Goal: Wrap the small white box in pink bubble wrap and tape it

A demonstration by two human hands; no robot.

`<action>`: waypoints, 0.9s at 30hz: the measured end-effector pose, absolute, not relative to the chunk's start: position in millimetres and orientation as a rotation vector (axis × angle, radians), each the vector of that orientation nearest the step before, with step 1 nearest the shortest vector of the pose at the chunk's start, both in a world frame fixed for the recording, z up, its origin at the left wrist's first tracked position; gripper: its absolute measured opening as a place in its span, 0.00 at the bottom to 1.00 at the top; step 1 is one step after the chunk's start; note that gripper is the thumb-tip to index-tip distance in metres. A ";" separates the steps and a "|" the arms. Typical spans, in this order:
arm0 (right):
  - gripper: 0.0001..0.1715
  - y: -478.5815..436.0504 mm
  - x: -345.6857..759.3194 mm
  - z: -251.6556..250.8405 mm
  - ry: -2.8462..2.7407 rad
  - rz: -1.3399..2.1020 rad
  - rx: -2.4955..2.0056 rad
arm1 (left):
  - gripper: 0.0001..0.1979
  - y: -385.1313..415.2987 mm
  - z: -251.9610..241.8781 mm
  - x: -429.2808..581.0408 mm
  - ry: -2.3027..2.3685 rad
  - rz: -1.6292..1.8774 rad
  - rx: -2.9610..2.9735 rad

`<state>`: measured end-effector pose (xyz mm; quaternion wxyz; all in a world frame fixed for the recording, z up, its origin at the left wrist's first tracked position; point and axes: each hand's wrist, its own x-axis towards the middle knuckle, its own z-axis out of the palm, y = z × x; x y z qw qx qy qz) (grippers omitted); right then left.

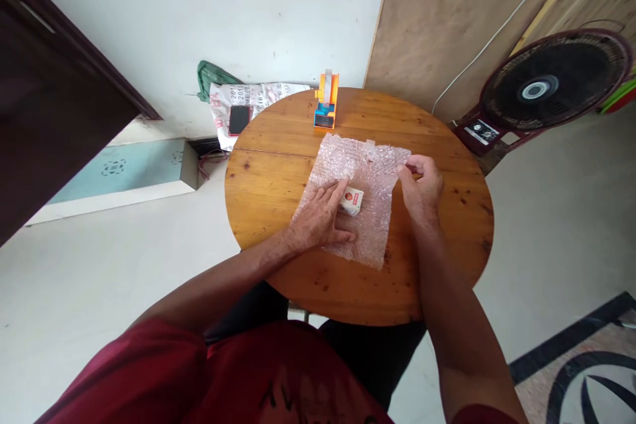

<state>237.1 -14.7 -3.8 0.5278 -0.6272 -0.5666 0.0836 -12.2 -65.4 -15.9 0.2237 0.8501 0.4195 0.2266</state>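
A sheet of clear, pinkish bubble wrap lies spread on the round wooden table. On its middle sits a small white box with a red and orange print. My left hand rests on the wrap with its fingers spread, against the left side of the box, part of which it hides. At the sheet's upper right corner, my right hand pinches the edge of the wrap between thumb and fingers.
An orange and blue tape dispenser stands at the table's far edge. Beyond the left edge, a dark phone lies on a white printed bag. A large fan stands at the right.
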 end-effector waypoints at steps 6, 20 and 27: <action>0.13 -20.3 231.9 1.6 -1.411 0.062 -1.480 | 0.61 -62.1 -11.7 -11.7 1.184 0.566 2.363; 0.09 -125.6 146.8 109.9 -2.412 0.966 -0.761 | 0.34 -52.3 -23.1 -9.9 1.283 0.435 2.519; 0.12 -107.2 133.6 67.8 -2.531 0.325 -1.217 | 0.39 -54.1 -15.8 -10.7 1.238 0.423 2.466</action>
